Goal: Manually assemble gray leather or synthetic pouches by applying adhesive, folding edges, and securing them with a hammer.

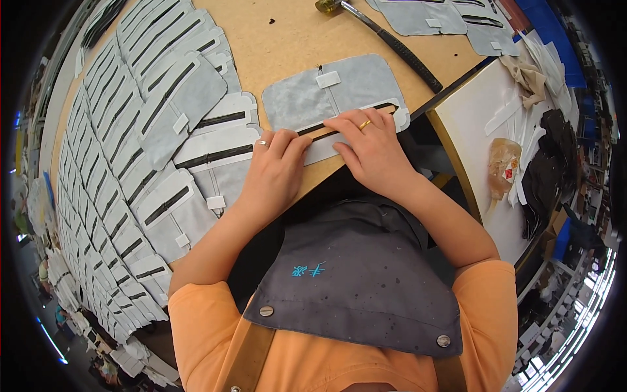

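On tan table (261, 39) | hands (277, 160) (377, 147) curled over black strip (310, 129), grey panel (294, 98) | grip unclear

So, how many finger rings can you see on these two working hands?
2: a silver-coloured metal ring on the left hand and a gold-coloured metal ring on the right hand. Tucked-under fingers could hide others.

Left fingers (281, 144) and right fingers (346, 129) bend down, left thumb seemingly hidden.

fingers (281, 141) partly hide the black strip (386, 106); the hammer (400, 49) is cut off above.
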Motion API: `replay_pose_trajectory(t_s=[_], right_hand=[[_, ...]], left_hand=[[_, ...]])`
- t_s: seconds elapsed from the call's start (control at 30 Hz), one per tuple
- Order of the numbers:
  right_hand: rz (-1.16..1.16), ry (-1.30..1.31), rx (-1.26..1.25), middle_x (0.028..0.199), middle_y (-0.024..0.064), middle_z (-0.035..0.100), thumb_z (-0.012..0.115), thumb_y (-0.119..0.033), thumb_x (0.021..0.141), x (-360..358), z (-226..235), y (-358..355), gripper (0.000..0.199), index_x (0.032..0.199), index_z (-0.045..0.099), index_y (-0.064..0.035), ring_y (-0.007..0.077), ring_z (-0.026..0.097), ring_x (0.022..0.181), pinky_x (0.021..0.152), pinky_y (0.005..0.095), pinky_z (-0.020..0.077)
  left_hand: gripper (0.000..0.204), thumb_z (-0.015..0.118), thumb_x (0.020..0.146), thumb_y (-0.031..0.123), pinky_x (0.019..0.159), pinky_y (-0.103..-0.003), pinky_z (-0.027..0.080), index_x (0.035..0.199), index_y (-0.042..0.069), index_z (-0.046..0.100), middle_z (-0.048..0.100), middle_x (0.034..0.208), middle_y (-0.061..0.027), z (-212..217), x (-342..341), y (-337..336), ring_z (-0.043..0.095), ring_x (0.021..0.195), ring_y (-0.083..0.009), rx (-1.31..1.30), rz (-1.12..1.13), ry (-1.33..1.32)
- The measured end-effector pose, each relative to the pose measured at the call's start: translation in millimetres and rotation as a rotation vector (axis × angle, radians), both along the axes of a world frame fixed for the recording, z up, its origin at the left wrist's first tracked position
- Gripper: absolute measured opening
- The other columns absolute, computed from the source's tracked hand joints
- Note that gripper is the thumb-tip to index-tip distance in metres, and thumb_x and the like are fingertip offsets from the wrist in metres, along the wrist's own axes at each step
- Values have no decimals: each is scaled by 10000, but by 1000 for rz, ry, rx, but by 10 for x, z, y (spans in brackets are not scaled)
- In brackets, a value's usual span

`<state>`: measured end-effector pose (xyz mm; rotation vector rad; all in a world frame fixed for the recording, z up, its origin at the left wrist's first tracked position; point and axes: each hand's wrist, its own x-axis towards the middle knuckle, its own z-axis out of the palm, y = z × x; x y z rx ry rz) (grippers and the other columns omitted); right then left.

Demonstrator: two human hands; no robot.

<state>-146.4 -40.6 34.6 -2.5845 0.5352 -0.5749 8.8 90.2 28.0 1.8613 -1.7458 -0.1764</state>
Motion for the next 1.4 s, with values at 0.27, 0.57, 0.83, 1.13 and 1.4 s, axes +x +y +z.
replay_pose_trajectory(t_s=[0.27,0.57,0.83,1.13,1.4], right_hand=[[129,131,-302,1020,34,579,651,-122,823,-50,75,-61,243,1056,607,-68,230,532,1005,979,393,349],[144,36,87,1058,52,578,663,-125,824,114,15,98,323,1132,587,-63,239,532,1033,922,381,387],[268,79,-292,1015,5,612,615,-120,849,74,43,53,187,1032,645,-98,188,535,1053,957,401,368],[-292,-90,-433,1120,97,596,613,-204,888,324,-127,-1290,264,1117,610,-71,273,547,1057,932,435,388],[-268,74,32,1007,177,607,508,-214,958,110,187,-1236,296,1182,585,-37,343,614,866,778,411,494]], left_hand=[[252,619,806,-11,787,-387,429,1052,37,591,546,961,-106,-9,-19,16,522,885,-300,-20,46,25],[243,649,821,14,799,-393,437,1055,22,585,527,990,-125,80,24,108,517,905,-314,5,109,153],[193,679,787,7,772,-372,451,957,35,592,556,965,-90,-32,39,163,529,882,-291,-94,37,14],[174,647,822,9,776,-411,447,976,20,567,545,976,-133,31,-176,73,530,884,-338,-73,26,39],[201,617,846,24,796,-421,443,1044,25,582,537,999,-143,67,-226,-87,529,910,-340,-51,64,120]])
